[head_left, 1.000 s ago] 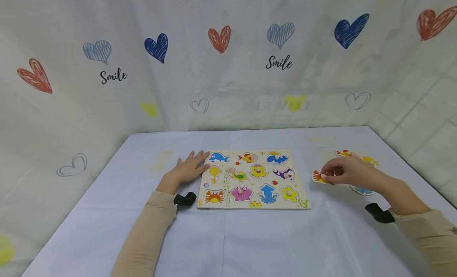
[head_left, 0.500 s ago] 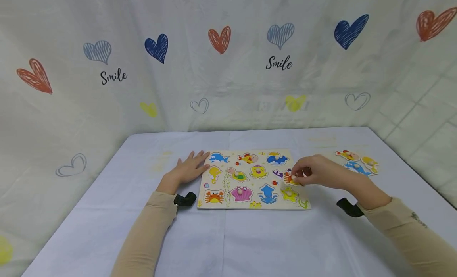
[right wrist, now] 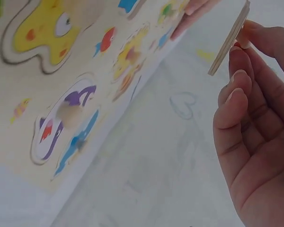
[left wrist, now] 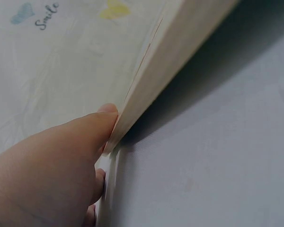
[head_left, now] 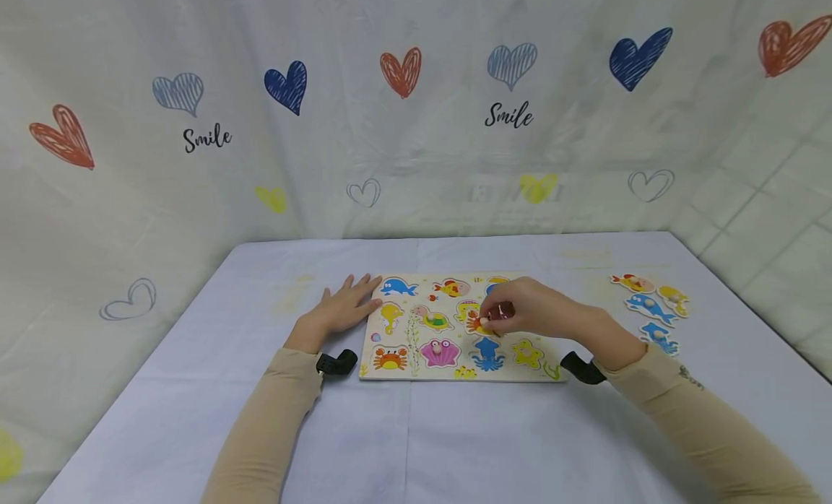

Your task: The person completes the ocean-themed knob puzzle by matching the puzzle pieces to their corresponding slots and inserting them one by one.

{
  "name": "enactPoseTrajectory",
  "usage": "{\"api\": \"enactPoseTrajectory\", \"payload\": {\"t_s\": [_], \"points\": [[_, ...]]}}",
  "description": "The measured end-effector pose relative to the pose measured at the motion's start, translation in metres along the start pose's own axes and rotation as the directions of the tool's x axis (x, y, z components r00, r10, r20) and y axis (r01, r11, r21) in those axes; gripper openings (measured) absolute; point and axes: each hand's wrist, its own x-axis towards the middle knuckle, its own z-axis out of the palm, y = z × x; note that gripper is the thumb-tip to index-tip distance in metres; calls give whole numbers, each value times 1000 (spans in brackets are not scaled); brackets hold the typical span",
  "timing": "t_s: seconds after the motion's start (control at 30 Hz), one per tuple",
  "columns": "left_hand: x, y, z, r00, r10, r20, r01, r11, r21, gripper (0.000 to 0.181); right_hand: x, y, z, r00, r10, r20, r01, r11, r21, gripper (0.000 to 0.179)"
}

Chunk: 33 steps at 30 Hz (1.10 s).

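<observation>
A wooden peg puzzle board [head_left: 425, 375] with printed sea animals lies on the table. My left hand [head_left: 339, 310] rests at its left side, fingers straight and spread; in the left wrist view the thumb [left wrist: 102, 123] touches the board's edge. Above the middle of the board my right hand [head_left: 539, 309] pinches an orange crab puzzle piece [head_left: 477, 323]. The right wrist view shows that piece [right wrist: 227, 45] edge-on, gripped by its knob, apart from the board. A crab picture [head_left: 391, 357] is at the board's lower left. The right hand partly hides the board's right side.
To the right of the board lie several loose puzzle pieces: a red and yellow fish [head_left: 633, 283], a yellow piece [head_left: 674, 300], a blue dolphin [head_left: 650, 307] and another blue piece [head_left: 659, 338]. A curtain with hearts [head_left: 401, 72] hangs behind the table.
The right hand has carried the crab puzzle piece leftward from beside the loose pieces to over the board's middle, uncovering those pieces. The left hand and the board have stayed put.
</observation>
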Motion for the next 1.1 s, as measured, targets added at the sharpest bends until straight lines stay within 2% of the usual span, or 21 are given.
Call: {"api": "enactPoseTrajectory", "payload": {"t_s": [0.13, 0.37, 0.7, 1.1], "points": [[0, -1, 0, 1000, 4, -6, -4, 1000, -1, 69, 14, -9, 9, 999, -47, 8, 47, 999, 16, 6], [0, 0, 0, 1000, 3, -7, -3, 1000, 0, 69, 34, -27, 25, 996, -80, 29, 80, 997, 15, 3], [2, -1, 1, 1000, 14, -8, -14, 1000, -1, 68, 58, -44, 39, 994, -89, 63, 90, 996, -12, 4], [0, 0, -2, 1000, 21, -10, -21, 1000, -4, 68, 84, -59, 59, 987, -98, 130, 95, 995, 27, 4]]}}
